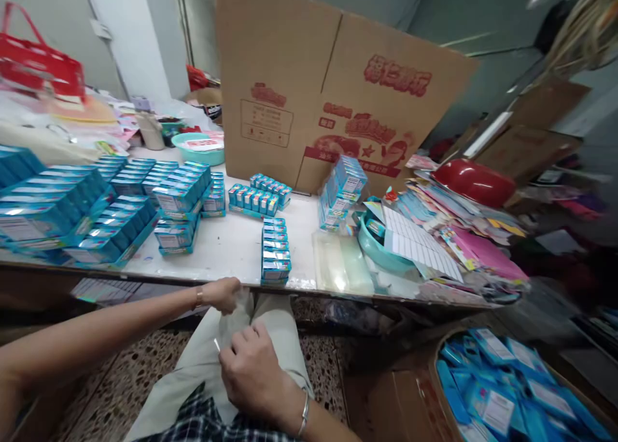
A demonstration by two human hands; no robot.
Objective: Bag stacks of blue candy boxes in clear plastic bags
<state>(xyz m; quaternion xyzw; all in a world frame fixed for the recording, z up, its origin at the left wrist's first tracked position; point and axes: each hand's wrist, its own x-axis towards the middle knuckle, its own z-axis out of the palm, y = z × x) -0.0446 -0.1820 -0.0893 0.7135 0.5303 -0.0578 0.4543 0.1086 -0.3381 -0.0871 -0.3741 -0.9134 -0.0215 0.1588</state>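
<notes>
My left hand (pixel 223 294) reaches in front of the table's front edge, fingers closed on a thin clear plastic bag (pixel 230 326) over my lap. My right hand (pixel 251 368) sits lower, above my knee, with fingers pinched on the same bag's near edge. Right above my hands, a short stack of small blue boxes (pixel 275 249) stands on the white table (pixel 232 242). More blue boxes (pixel 259 195) lie in rows further back.
Trays of blue boxes (pixel 72 210) fill the table's left. A large cardboard carton (pixel 333 88) stands behind. A teal bowl (pixel 381 246), paper sheets (pixel 420 242) and a red object (pixel 476 181) crowd the right. A basket of blue packs (pixel 506 390) sits at lower right.
</notes>
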